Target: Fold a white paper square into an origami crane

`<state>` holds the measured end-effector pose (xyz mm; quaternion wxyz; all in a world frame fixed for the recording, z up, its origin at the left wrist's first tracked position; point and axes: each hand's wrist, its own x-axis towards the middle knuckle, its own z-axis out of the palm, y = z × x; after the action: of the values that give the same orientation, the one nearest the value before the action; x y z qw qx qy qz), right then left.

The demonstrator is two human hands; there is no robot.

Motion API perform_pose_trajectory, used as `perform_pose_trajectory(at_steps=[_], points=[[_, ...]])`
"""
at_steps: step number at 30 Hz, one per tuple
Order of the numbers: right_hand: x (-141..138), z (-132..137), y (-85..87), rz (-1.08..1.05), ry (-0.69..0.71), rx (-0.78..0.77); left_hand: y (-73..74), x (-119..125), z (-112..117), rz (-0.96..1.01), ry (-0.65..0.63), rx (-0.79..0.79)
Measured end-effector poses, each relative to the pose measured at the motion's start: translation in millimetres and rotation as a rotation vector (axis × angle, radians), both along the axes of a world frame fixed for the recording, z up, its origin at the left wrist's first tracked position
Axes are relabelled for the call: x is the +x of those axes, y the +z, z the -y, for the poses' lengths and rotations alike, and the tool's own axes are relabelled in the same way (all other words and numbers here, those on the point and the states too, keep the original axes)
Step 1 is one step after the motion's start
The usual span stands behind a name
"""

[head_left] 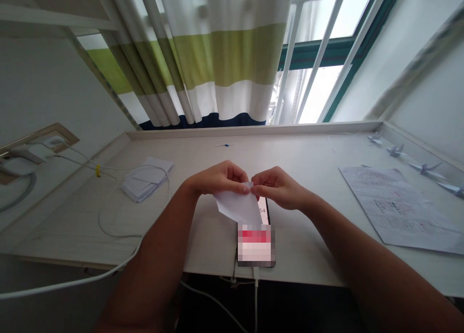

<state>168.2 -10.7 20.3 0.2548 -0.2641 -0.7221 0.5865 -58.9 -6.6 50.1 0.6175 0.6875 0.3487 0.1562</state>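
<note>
A small white sheet of paper (237, 206) is held above the desk between my two hands. My left hand (223, 178) pinches its top edge with thumb and curled fingers. Close beside it, my right hand (277, 187) pinches the paper's upper right corner, the two thumbs nearly touching. Under the paper lies a phone (266, 212), its lit screen partly covered and partly blurred. A white charging cable (256, 280) runs from the phone's lower end over the desk's front edge.
A stack of white paper pieces (148, 176) lies at left, with a white cable (119, 167) looping around it. Written sheets (402, 207) lie at right. Several folded paper birds (427, 168) line the right edge. A small blue-and-white item (226, 145) lies at the back.
</note>
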Motion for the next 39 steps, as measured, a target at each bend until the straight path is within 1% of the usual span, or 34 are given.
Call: perform_pose_trajectory(at_steps=[4, 13, 22, 32, 39], points=[[-1.7, 2.3, -0.9, 0.003, 0.015, 0.012, -0.2, 1.2, 0.8, -0.012, -0.023, -0.037], [-4.5, 3.7, -4.7, -0.045, 0.004, 0.034, 1.1, 1.1, 2.7, -0.010, -0.050, -0.027], [-2.8, 4.7, -1.8, -0.115, -0.020, 0.015, -4.2, 8.8, 5.7, 0.093, 0.002, -0.049], [-2.3, 4.3, -2.7, -0.147, -0.026, 0.017, -6.9, 7.8, 4.9, 0.135, -0.004, -0.049], [-4.1, 3.9, -2.1, -0.160, -0.068, 0.025, -9.6, 8.8, 4.4, 0.174, 0.049, -0.055]])
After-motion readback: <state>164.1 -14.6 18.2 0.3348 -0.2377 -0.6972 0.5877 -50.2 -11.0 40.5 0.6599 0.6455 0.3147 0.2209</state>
